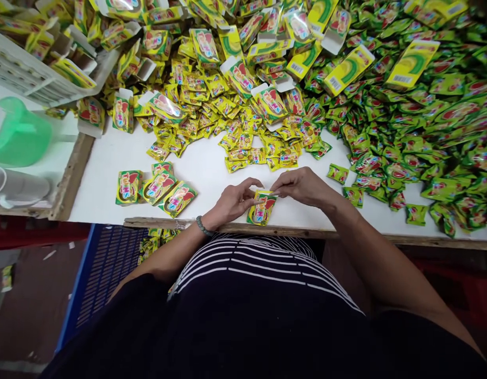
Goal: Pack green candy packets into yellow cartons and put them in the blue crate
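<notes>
One box (262,211) sits with its top between left grip (234,202) and right grip (302,186).

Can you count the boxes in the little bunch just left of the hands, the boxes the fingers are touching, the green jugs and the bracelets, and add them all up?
Bunched boxes: 4
Box in the fingers' touch: 1
Green jug: 1
Bracelet: 1
Total: 7

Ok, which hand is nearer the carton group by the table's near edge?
Left. The left hand is right of that carton group, at the top of a single carton; the right hand is farther right, at that carton's top.
</notes>
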`<state>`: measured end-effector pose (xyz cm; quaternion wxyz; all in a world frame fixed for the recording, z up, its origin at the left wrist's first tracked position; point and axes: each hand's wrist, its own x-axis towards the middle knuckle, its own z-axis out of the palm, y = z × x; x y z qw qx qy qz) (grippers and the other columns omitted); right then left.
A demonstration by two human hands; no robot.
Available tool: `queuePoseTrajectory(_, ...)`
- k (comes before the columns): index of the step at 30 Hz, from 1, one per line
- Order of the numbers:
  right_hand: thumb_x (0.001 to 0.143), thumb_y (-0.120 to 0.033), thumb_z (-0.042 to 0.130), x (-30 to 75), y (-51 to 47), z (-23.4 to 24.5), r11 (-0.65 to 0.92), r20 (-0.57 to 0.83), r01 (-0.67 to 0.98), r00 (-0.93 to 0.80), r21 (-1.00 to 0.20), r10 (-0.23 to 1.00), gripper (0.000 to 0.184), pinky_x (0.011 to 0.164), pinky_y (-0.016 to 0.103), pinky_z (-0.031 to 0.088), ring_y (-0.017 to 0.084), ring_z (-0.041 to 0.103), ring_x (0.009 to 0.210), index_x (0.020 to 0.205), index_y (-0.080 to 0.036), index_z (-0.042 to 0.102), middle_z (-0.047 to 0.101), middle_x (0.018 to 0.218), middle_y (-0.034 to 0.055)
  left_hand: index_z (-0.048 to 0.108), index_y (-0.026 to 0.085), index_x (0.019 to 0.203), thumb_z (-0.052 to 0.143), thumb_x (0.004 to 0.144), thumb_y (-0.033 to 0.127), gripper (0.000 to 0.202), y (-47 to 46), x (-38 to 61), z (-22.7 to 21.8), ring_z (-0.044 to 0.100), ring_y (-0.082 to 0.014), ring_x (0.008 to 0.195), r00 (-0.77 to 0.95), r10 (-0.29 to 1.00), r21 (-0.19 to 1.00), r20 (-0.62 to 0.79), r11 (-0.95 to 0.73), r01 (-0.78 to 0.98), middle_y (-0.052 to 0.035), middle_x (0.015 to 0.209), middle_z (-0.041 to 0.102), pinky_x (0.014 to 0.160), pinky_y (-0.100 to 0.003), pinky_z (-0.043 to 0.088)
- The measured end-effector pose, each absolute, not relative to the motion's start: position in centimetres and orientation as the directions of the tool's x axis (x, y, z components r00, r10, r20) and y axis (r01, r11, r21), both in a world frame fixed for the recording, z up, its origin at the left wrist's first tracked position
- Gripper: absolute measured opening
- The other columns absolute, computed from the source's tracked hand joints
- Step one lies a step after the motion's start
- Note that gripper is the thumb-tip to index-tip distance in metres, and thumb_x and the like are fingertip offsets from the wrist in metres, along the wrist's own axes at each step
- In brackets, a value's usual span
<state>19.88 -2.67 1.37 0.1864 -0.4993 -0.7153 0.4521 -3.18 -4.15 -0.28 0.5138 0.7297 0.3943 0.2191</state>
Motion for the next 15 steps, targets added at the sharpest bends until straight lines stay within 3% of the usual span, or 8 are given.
queuePoseTrajectory(7,0.078,-0.022,0.062,19.3,-3.4,1.5,0.14,-0.164,0.626,-0.402,-0.767,0.901,0.012,0.06,0.025,0.045,0.013,0.06,0.063,0.075,-0.021,0.073,0.071,0.073,0.0011,0.054,0.019,0.113,0.062,0.087,0.042,0.036,-4.6,-3.2,-0.6,0.069,-0.0145,0.074,0.565,0.82,0.933,-0.092,-0.127,0.337,-0.0037,0.084,0.075,0.067,-0.023,0.05)
queuePoseTrajectory(13,0.077,-0.021,0.066,19.3,-2.3,3.2,0.297,-0.28,0.829,-0.461,-0.474,0.842,0.011,0.061,0.027,0.039,0.015,0.06,0.063,0.069,-0.023,0.073,0.07,0.067,0.0012,0.057,0.019,0.115,0.064,0.086,0.043,0.038,-4.2,-2.5,0.1,0.07,-0.0151,0.077,0.585,0.806,0.902,-0.085,-0.187,0.388,-0.0052,0.087,0.075,0.068,-0.024,0.051)
queuePoseTrajectory(15,0.078,-0.018,0.064,18.9,-2.1,3.6,0.32,-0.312,0.843,-0.473,-0.432,0.824,0.013,0.062,0.028,0.039,0.016,0.061,0.065,0.069,-0.022,0.073,0.071,0.068,0.0018,0.058,0.019,0.115,0.064,0.086,0.04,0.036,-4.2,-2.4,0.2,0.069,-0.0145,0.075,0.579,0.811,0.888,-0.086,-0.201,0.413,-0.0044,0.085,0.075,0.067,-0.024,0.051)
